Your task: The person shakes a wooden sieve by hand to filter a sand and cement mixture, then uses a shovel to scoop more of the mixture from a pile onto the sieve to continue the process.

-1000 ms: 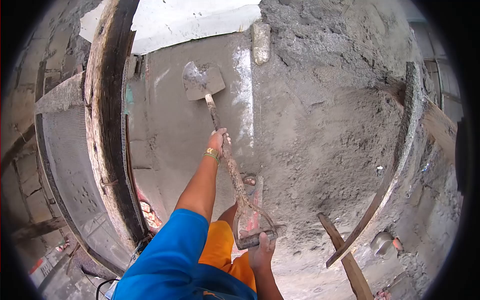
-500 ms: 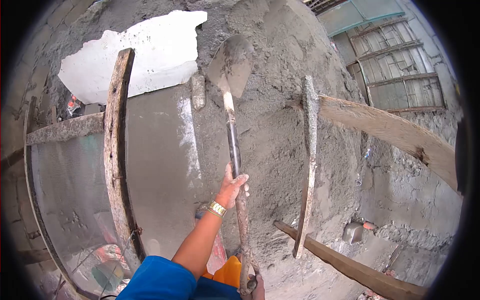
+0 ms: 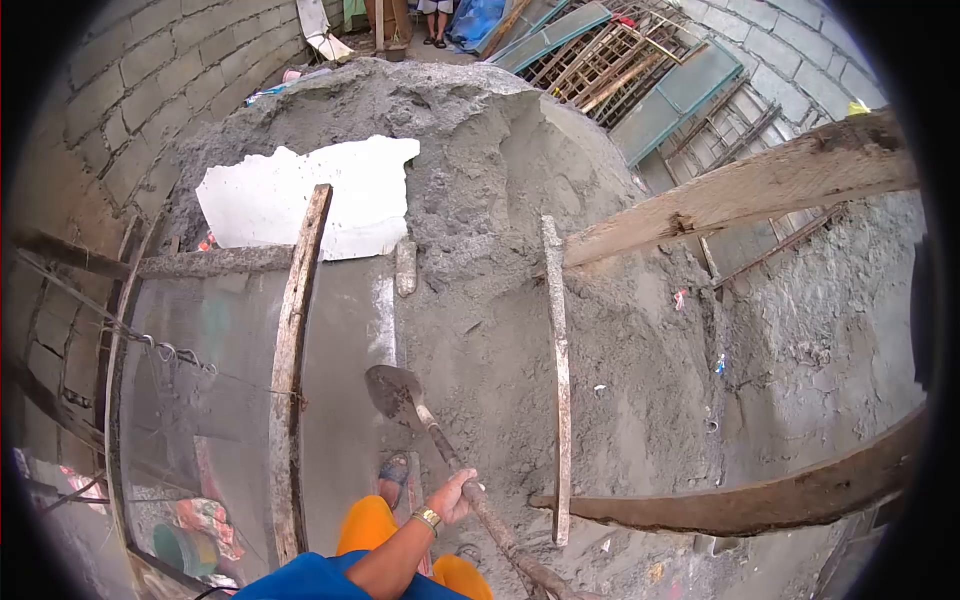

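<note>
My left hand point(image 3: 455, 497), with a metal-band watch on its wrist, is closed round the shaft of a shovel point(image 3: 394, 392). The blade is empty, low over the grey ground near my sandalled foot point(image 3: 394, 470). From there the handle slants down to the right and leaves the frame at the bottom. My right hand is not visible. A mound of grey sand or cement mix point(image 3: 480, 180) rises ahead.
A framed mesh screen point(image 3: 200, 390) with wooden bars stands at the left. A white torn sheet point(image 3: 350, 195) lies beyond it. Wooden beams point(image 3: 740, 195) cross the right side. Block walls point(image 3: 190, 60) and a person's legs point(image 3: 436, 22) are at the back.
The shovel blade has come down and nearer, and its handle now slants to the right. My view has tilted up. My right hand, at the handle's end before, has gone out of frame.
</note>
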The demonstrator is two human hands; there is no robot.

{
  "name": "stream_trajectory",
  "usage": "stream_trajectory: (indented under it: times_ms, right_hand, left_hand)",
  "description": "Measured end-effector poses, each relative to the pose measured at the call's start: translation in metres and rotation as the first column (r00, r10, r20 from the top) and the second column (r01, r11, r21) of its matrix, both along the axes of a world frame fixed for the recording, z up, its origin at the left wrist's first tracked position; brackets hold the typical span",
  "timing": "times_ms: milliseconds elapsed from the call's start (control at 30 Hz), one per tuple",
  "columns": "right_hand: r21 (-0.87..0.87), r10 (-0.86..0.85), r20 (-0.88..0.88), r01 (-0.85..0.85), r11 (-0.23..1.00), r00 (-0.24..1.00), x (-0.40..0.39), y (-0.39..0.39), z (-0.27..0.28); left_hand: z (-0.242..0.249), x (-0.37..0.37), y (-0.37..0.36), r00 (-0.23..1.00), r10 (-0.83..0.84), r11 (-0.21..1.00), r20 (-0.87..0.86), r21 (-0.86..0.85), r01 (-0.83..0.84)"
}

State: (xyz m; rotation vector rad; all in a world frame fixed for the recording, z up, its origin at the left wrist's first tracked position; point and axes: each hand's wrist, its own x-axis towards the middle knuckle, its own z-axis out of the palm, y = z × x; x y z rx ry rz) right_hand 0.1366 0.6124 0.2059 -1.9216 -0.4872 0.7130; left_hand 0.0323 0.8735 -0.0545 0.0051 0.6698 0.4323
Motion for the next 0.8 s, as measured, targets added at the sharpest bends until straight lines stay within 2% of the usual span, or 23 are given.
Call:
stream_trajectory:
  times_ms: [33,100,167,233,300,367,400,433,467,500,567,633,667,700,767,800]
  right_hand:
    - [-0.115,0.125,0.046,-0.119,0.986,0.991,-0.001,-0.02,0.006]
    - [-0.357,0.384,0.115,-0.323,0.876,0.916,0.004,-0.048,0.023]
    - [-0.403,0.571,0.187,-0.468,0.787,0.799,0.004,-0.042,0.075]
    - [-0.398,0.683,0.32,-0.562,0.725,0.656,-0.009,-0.013,0.142]
    - [-0.351,0.684,0.477,-0.594,0.724,0.552,-0.023,0.004,0.184]
    - [-0.108,0.527,0.676,-0.639,0.762,0.514,-0.03,0.01,0.167]
    - [-0.101,0.519,0.693,-0.645,0.757,0.5,-0.028,0.014,0.152]
    - [-0.165,0.579,0.707,-0.701,0.694,0.406,-0.026,0.019,0.134]
    - [-0.232,0.631,0.711,-0.743,0.628,0.311,-0.029,0.03,0.118]
    - [-0.22,0.62,0.724,-0.751,0.623,0.303,-0.03,0.038,0.092]
    - [-0.278,0.65,0.678,-0.698,0.659,0.343,-0.031,0.047,0.046]
    - [-0.247,0.627,0.693,-0.701,0.669,0.355,-0.027,0.049,0.044]
    - [-0.233,0.619,0.695,-0.7,0.675,0.366,-0.024,0.051,0.044]
    - [-0.232,0.627,0.693,-0.713,0.662,0.356,-0.026,0.054,0.045]
    - [-0.093,0.517,0.779,-0.75,0.655,0.356,-0.023,0.056,0.041]
    - [-0.025,0.433,0.847,-0.791,0.611,0.308,-0.018,0.061,0.034]
  left_hand:
    - [0.004,0.0,-0.02,1.0,-0.002,1.0,0.006,0.012,0.002]
    - [0.025,0.008,-0.056,1.0,-0.001,0.998,0.008,-0.068,0.001]
    - [0.024,0.014,-0.08,0.998,0.007,0.999,0.06,-0.044,-0.004]
    - [0.051,0.015,-0.094,0.978,-0.103,0.989,0.182,-0.089,0.121]
    - [0.082,0.02,-0.107,0.978,-0.111,0.988,0.175,-0.089,0.128]
    - [0.092,0.021,-0.115,0.977,-0.11,0.989,0.184,-0.075,0.125]
    - [0.091,0.018,-0.115,0.948,-0.204,0.977,0.246,-0.013,0.213]
    - [0.084,0.012,-0.117,0.909,-0.295,0.955,0.294,0.048,0.294]
    - [0.067,0.004,-0.115,0.911,-0.29,0.956,0.293,0.058,0.286]
    - [0.046,0.002,-0.111,0.934,-0.341,0.91,0.108,0.286,0.3]
    - [-0.011,0.0,-0.103,0.918,-0.28,0.655,-0.281,0.644,0.396]
    - [-0.04,-0.007,-0.096,0.817,-0.027,0.278,-0.576,0.781,0.559]
    - [-0.012,-0.017,-0.101,0.791,0.259,0.038,-0.555,0.824,0.565]
    - [0.019,-0.03,-0.099,0.784,0.272,0.051,-0.558,0.822,0.567]
    - [0.064,-0.045,-0.099,0.688,0.157,0.314,-0.709,0.696,0.646]
    - [0.08,-0.051,-0.104,0.685,0.168,0.339,-0.709,0.694,0.635]
